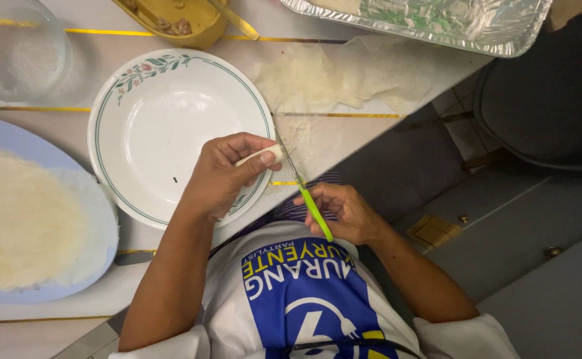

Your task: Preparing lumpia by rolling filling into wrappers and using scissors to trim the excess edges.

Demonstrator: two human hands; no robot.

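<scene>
My left hand (221, 174) holds a small pale roll (264, 156) of wrapped dough over the rim of a white plate (151, 126) with a green floral border. In my right hand (344, 211) is a pair of scissors (304, 189) with green handles. The blades point up toward the end of the roll and touch or nearly touch it. The plate's inside is bare except for a dark speck.
A stack of thin pale wrappers (25, 219) lies on a blue plate (12, 136) at the left. A loose wrapper sheet (344, 76) lies beyond the hands. A foil tray (437, 23), a yellow bowl (185, 23) with a spoon and a clear bowl (15, 50) stand at the back. A dark chair (543, 106) is on the right.
</scene>
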